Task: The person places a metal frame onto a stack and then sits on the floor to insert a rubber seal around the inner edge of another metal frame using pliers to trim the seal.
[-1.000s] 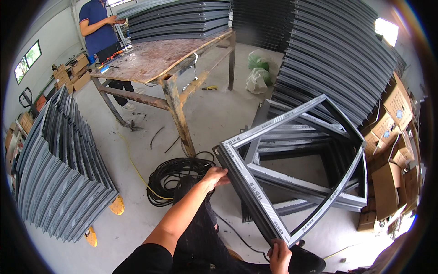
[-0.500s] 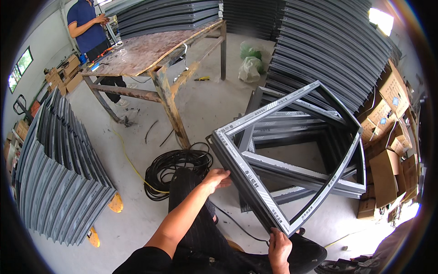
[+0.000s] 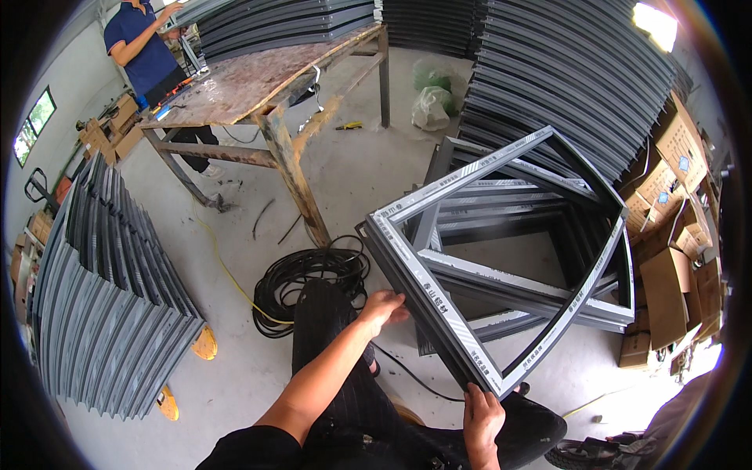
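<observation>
A dark grey metal frame (image 3: 439, 301) with pale printed film on its faces lies tilted on top of a stack of similar frames (image 3: 501, 283). My right hand (image 3: 482, 419) grips its near corner, thumb on the upper edge and the other fingers partly hidden. Beside the frame's left side is my left hand (image 3: 384, 308), fingers stretched toward the profile and close against it. I cannot tell whether the fingertips touch. Both my forearms reach in over my dark trousers.
Coiled black cable (image 3: 301, 282) lies left of my knee. Curved grey profiles (image 3: 117, 305) are stacked on a yellow pallet truck (image 3: 205, 343) at left. A worn table (image 3: 227, 98) stands ahead, a person in blue (image 3: 145, 47) behind it. More profiles (image 3: 564, 86) and cardboard boxes (image 3: 666, 294) stand right.
The view has shifted slightly. My hands stay at the same places on the frame, with little visible movement. The person behind the table has raised an arm toward the profiles there.
</observation>
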`<state>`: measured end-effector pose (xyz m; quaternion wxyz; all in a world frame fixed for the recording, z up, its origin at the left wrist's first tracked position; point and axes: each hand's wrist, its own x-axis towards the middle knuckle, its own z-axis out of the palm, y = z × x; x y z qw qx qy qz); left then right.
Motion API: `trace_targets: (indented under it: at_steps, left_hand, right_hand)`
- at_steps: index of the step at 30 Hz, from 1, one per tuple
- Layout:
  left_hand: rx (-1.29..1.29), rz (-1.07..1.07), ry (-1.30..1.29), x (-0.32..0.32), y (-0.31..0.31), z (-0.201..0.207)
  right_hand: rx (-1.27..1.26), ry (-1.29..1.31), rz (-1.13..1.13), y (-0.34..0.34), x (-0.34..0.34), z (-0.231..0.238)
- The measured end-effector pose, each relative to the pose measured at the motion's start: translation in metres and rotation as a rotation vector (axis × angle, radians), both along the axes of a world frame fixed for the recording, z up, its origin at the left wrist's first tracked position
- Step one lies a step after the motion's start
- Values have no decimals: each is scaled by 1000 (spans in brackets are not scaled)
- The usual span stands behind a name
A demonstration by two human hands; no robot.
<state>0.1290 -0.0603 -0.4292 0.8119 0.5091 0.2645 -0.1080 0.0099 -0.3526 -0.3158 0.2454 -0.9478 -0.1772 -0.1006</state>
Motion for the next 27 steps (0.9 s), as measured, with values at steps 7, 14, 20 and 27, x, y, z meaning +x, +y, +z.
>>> trace_targets:
  at_steps: [7,14,20,27]
  left_hand:
    - [62,47,6,-13,-24,-14]
    - [-34,11,-3,-27,-44,-6]
    - [-44,-1,57,-37,-59,0]
    - [-41,-21,96,-42,-68,6]
  right_hand:
    - [-5,-17,12,3,-3,0]
    - [20,-23,32,-5,-3,-6]
    - [-20,-11,45,-6,-10,-7]
    - [-38,28,32,-17,-20,-8]
